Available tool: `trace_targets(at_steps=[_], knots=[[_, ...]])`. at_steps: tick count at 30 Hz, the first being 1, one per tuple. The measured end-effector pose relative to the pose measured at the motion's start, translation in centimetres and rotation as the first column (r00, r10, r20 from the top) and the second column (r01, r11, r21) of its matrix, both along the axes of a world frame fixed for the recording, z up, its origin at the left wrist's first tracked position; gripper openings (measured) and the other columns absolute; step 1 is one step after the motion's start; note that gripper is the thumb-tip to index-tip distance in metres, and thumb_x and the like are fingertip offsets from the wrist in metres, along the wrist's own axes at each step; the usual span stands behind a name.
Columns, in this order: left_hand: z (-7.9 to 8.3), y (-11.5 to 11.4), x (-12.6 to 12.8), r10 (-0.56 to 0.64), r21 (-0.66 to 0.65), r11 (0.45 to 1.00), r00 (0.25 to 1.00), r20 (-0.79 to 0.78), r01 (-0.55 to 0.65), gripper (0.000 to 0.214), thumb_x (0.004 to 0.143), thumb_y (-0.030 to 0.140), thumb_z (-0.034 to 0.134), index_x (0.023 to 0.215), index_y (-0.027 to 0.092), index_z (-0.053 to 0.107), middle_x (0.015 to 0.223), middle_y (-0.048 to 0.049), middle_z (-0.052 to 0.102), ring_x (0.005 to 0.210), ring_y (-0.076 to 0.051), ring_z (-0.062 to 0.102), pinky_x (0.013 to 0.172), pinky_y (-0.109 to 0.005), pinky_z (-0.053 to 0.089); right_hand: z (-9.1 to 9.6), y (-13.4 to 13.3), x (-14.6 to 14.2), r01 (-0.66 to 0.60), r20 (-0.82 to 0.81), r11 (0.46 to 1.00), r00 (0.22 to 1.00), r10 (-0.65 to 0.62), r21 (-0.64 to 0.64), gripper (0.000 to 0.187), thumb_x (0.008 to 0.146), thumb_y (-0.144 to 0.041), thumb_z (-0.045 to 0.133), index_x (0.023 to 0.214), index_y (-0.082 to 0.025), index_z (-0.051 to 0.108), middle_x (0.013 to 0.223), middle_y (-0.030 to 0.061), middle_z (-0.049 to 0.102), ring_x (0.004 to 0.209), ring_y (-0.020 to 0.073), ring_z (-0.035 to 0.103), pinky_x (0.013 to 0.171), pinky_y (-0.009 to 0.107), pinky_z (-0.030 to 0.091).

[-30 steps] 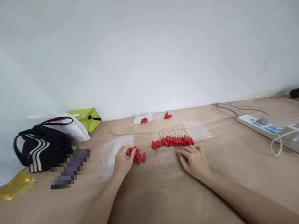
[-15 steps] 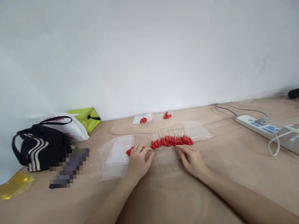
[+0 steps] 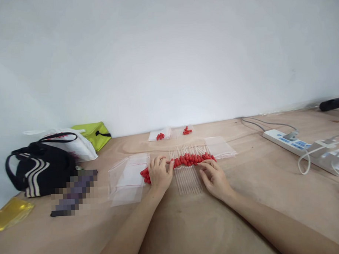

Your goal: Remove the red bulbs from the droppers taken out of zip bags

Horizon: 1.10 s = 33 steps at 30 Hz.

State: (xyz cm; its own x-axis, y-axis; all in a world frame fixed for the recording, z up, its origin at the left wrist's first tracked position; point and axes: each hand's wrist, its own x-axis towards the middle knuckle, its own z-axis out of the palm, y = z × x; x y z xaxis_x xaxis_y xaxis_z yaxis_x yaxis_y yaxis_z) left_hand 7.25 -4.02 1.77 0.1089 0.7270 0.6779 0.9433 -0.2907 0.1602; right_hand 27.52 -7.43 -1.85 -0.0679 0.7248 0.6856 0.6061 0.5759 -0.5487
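Thin pale sticks with red heads lie side by side in a row across the table, their heads toward me. My left hand is at the left end of this row, thumb touching or very near the end heads, fingers apart. Red pieces show beside its outer edge, partly covered by the hand. My right hand rests at the right part of the row, index finger stretched along the red heads, thumb apart. Between my hands lies a clear ribbed strip or set of sticks; which, I cannot tell.
Clear zip bags lie to the left, another bag to the right. Small red pieces sit on bags near the wall. At left stand a black bag and a green bag; at right, a power strip with cables.
My left hand has moved up to the left end of the row, uncovering more red pieces at its outer side. My right index finger has moved onto the row's right part.
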Motion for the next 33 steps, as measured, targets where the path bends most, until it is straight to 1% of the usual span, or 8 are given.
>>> trace_targets(at_steps=[5,9,13,15,17,21,28,33], knots=[[-0.2,-1.5,-2.2,-0.099,0.129,0.988,0.991,0.090,0.087,0.018,0.079,0.033,0.051,0.074,0.019,0.061,0.089,-0.0077,0.057,0.087,-0.023,0.049,0.076,-0.039,0.038,0.2,0.0,0.2,0.041,0.112,0.994,0.992,-0.052,0.101,0.029,0.078,-0.020,0.047,0.106,-0.019,0.054,0.101,0.0107,0.054,0.096,0.0211,0.052,0.080,0.038,0.046],[-0.6,-2.9,-3.4,-0.279,0.091,0.959,0.951,0.133,0.269,0.014,0.081,0.029,0.051,0.077,0.021,0.061,0.084,-0.0047,0.055,0.084,-0.019,0.049,0.078,-0.036,0.039,0.8,-0.3,0.2,0.031,0.250,0.977,0.965,-0.084,0.210,0.042,0.080,-0.025,0.048,0.122,-0.021,0.044,0.120,0.0114,0.047,0.111,0.0234,0.043,0.091,0.044,0.037],[-0.5,-3.8,-2.8,-0.431,0.038,0.902,0.891,0.142,0.430,0.008,0.080,0.025,0.054,0.078,0.021,0.061,0.081,-0.0030,0.056,0.080,-0.017,0.049,0.074,-0.033,0.040,1.5,-0.7,0.1,-0.025,0.390,0.968,0.917,-0.077,0.249,0.039,0.083,-0.028,0.048,0.121,-0.024,0.046,0.126,0.0089,0.045,0.118,0.0241,0.037,0.098,0.049,0.026],[-0.4,-3.9,-2.1,-0.483,0.037,0.875,0.864,0.145,0.483,0.008,0.080,0.023,0.054,0.076,0.021,0.061,0.080,-0.0027,0.057,0.079,-0.016,0.049,0.072,-0.032,0.040,1.7,-0.9,-0.1,-0.057,0.425,0.969,0.904,-0.053,0.242,0.033,0.083,-0.029,0.049,0.115,-0.025,0.052,0.117,0.0064,0.054,0.116,0.0235,0.039,0.099,0.051,0.020],[-0.3,-4.0,-1.6,-0.523,0.049,0.851,0.839,0.146,0.522,0.009,0.080,0.023,0.054,0.075,0.021,0.061,0.078,-0.0025,0.058,0.078,-0.016,0.049,0.072,-0.031,0.040,1.7,-1.0,-0.3,-0.087,0.424,0.969,0.906,-0.019,0.231,0.024,0.084,-0.028,0.049,0.105,-0.026,0.058,0.099,0.0028,0.063,0.108,0.0212,0.046,0.099,0.051,0.017],[-0.1,-4.1,-1.2,-0.538,0.037,0.841,0.826,0.167,0.540,0.011,0.080,0.025,0.053,0.074,0.021,0.061,0.076,-0.0029,0.060,0.078,-0.016,0.051,0.072,-0.032,0.040,1.8,-1.1,-0.6,-0.114,0.390,0.971,0.920,0.023,0.211,0.019,0.085,-0.024,0.046,0.090,-0.027,0.064,0.067,-0.0016,0.063,0.083,0.0154,0.052,0.099,0.048,0.017],[0.0,-4.3,-0.9,-0.533,-0.072,0.842,0.845,0.034,0.534,0.018,0.078,0.033,0.055,0.091,0.023,0.062,0.091,-0.0037,0.064,0.091,-0.019,0.052,0.080,-0.035,0.036,1.8,-1.4,-0.8,-0.125,0.392,0.973,0.919,0.040,0.194,0.016,0.084,-0.025,0.046,0.085,-0.025,0.063,0.064,-0.0024,0.059,0.075,0.0132,0.050,0.095,0.043,0.020],[-0.1,-4.4,-0.6,-0.536,-0.059,0.843,0.844,-0.018,0.534,0.016,0.082,0.033,0.051,0.077,0.023,0.063,0.077,0.0002,0.067,0.081,-0.016,0.055,0.077,-0.034,0.033,1.7,-1.6,-1.1,-0.149,0.437,0.969,0.898,0.049,0.196,0.017,0.083,-0.026,0.046,0.080,-0.024,0.063,0.059,-0.0030,0.055,0.071,0.0122,0.048,0.093,0.041,0.021]])
